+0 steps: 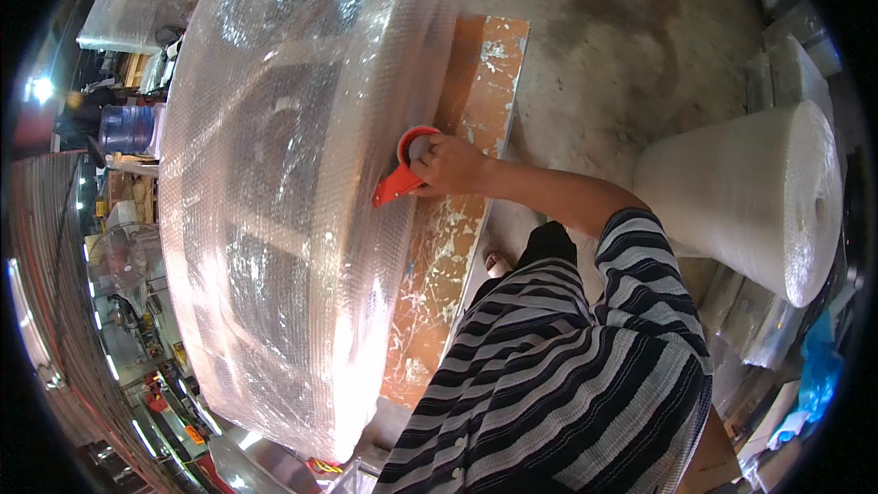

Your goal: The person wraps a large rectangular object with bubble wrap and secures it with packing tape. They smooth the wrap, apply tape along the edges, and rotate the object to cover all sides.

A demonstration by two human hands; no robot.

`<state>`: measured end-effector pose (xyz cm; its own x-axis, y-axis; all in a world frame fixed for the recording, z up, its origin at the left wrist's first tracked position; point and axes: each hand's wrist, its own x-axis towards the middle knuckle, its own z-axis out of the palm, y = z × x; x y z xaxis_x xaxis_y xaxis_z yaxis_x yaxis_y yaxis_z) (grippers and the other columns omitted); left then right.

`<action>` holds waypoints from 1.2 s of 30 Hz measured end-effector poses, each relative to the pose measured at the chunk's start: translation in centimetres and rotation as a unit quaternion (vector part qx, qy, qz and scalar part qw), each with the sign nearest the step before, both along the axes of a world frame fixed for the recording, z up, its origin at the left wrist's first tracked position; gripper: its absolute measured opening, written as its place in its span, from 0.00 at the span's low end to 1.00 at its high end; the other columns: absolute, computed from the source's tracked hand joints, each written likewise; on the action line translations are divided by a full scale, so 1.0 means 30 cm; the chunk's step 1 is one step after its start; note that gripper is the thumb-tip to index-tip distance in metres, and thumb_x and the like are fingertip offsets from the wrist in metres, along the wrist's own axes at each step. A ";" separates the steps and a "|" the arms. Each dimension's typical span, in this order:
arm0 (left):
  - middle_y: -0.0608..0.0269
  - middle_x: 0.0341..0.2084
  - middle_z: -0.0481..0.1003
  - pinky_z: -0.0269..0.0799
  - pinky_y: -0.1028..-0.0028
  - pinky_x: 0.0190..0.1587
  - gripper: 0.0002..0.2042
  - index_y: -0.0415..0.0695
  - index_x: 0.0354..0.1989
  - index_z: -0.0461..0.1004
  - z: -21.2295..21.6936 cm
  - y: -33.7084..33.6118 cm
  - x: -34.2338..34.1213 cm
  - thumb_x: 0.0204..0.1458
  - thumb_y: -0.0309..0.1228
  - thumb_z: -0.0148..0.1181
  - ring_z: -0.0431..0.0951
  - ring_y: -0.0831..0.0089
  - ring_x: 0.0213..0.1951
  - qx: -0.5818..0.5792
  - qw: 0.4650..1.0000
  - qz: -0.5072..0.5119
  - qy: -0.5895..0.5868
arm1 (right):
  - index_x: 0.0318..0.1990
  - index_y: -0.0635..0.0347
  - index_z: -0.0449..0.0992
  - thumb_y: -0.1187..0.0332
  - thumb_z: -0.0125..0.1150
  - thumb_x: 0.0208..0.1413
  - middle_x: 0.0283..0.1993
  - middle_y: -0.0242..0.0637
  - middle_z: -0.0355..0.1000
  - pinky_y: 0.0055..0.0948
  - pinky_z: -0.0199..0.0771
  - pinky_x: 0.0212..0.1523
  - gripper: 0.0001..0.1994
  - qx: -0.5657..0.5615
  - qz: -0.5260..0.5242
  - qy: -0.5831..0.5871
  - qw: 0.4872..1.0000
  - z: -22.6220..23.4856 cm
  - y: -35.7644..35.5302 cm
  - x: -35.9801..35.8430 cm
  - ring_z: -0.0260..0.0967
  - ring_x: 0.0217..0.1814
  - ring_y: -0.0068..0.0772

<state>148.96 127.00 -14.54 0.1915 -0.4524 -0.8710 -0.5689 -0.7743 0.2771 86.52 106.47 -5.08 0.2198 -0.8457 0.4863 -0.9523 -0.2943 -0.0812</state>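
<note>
My right hand [450,166] is closed around a red tape dispenser [397,185] with a roll of tape in it. The dispenser's lower end lies against the near side of a large, long object wrapped in clear bubble wrap [283,165]. Through the shiny wrap, pale bars and darker panels show faintly, but I cannot make out what the object is. It rests on a worn orange-brown board [425,329] with scuffed, peeling paint. My left hand is out of the picture.
A big roll of bubble wrap [732,192] lies to my right, with wrapped packages behind it and a blue plastic bag [819,370] below. Stained concrete floor [622,46] stretches beyond the board. At far left are a wrapped box [137,16], a blue water bottle [126,128] and a fan [128,256].
</note>
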 end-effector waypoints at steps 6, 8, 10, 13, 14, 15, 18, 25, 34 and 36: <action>0.47 0.59 0.72 0.69 0.58 0.60 0.38 0.38 0.68 0.64 0.047 0.046 -0.237 0.65 0.61 0.45 0.73 0.55 0.57 -0.016 1.000 0.017 0.001 | 0.28 0.58 0.74 0.44 0.59 0.58 0.22 0.38 0.75 0.34 0.73 0.43 0.23 -0.033 0.057 -0.011 0.998 0.001 -0.053 -0.171 0.76 0.27 0.37; 0.47 0.59 0.72 0.69 0.58 0.60 0.38 0.37 0.68 0.65 0.065 0.050 -0.313 0.65 0.61 0.45 0.73 0.55 0.57 -0.027 0.999 0.021 0.000 | 0.28 0.58 0.74 0.44 0.59 0.58 0.22 0.39 0.75 0.35 0.73 0.44 0.23 -0.045 0.042 -0.017 0.998 0.008 -0.076 -0.214 0.76 0.28 0.38; 0.47 0.59 0.72 0.69 0.58 0.60 0.38 0.37 0.68 0.65 0.063 0.054 -0.393 0.65 0.61 0.45 0.73 0.55 0.57 -0.039 0.999 0.032 0.003 | 0.28 0.58 0.74 0.44 0.59 0.58 0.23 0.39 0.75 0.36 0.73 0.44 0.24 -0.046 0.029 -0.025 0.998 0.012 -0.099 -0.290 0.76 0.28 0.39; 0.46 0.59 0.73 0.69 0.59 0.60 0.38 0.37 0.67 0.65 0.049 0.094 -0.501 0.65 0.61 0.45 0.73 0.54 0.57 -0.055 0.997 0.055 0.008 | 0.29 0.58 0.74 0.43 0.60 0.58 0.23 0.39 0.76 0.36 0.73 0.44 0.24 -0.046 0.017 -0.028 0.998 0.028 -0.139 -0.475 0.76 0.27 0.39; 0.46 0.59 0.73 0.69 0.59 0.60 0.38 0.36 0.67 0.65 0.036 0.113 -0.534 0.65 0.61 0.45 0.73 0.54 0.57 -0.059 0.996 0.063 0.012 | 0.30 0.58 0.75 0.43 0.60 0.57 0.23 0.39 0.76 0.36 0.73 0.44 0.24 -0.053 0.021 -0.018 0.998 0.048 -0.153 -0.529 0.76 0.27 0.39; 0.46 0.59 0.73 0.69 0.59 0.60 0.38 0.36 0.67 0.65 0.018 0.114 -0.569 0.65 0.61 0.45 0.74 0.54 0.57 -0.061 0.996 0.065 0.017 | 0.31 0.58 0.76 0.43 0.60 0.57 0.24 0.39 0.76 0.36 0.73 0.44 0.23 -0.062 0.020 -0.007 0.998 0.063 -0.166 -0.578 0.76 0.27 0.39; 0.46 0.59 0.73 0.69 0.59 0.60 0.38 0.36 0.67 0.65 -0.026 0.160 -0.663 0.65 0.61 0.45 0.74 0.54 0.57 -0.064 0.995 0.072 0.031 | 0.33 0.58 0.77 0.44 0.61 0.57 0.24 0.39 0.77 0.36 0.73 0.44 0.23 -0.045 0.052 0.017 0.997 0.065 -0.187 -0.629 0.76 0.28 0.38; 0.42 0.60 0.72 0.71 0.59 0.59 0.39 0.33 0.66 0.66 -0.084 0.161 -0.860 0.65 0.61 0.46 0.75 0.55 0.58 -0.072 0.994 0.047 0.068 | 0.34 0.59 0.77 0.43 0.61 0.56 0.26 0.38 0.78 0.36 0.73 0.44 0.24 -0.037 0.076 -0.021 0.996 0.027 -0.220 -0.737 0.78 0.30 0.37; 0.50 0.29 0.82 0.76 0.63 0.47 0.20 0.33 0.39 0.81 0.112 -0.177 -1.269 0.65 0.42 0.57 0.82 0.59 0.39 -0.314 0.895 -0.301 -0.100 | 0.32 0.59 0.76 0.41 0.60 0.56 0.24 0.38 0.75 0.40 0.72 0.47 0.25 0.029 0.138 -0.013 0.990 0.078 -0.247 -0.791 0.75 0.29 0.38; 0.43 0.44 0.80 0.73 0.61 0.53 0.16 0.30 0.49 0.77 0.456 -0.414 -1.710 0.64 0.34 0.57 0.79 0.56 0.48 -0.420 0.900 -0.107 -0.045 | 0.34 0.58 0.77 0.42 0.62 0.55 0.24 0.38 0.77 0.40 0.72 0.48 0.25 0.042 0.127 -0.024 0.991 0.065 -0.255 -0.806 0.77 0.29 0.37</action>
<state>97.65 114.57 -0.86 0.0735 -0.9792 -0.1892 -0.7294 -0.1821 0.6594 62.33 98.82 -3.14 0.4087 -0.8038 0.4323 -0.8430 -0.5139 -0.1586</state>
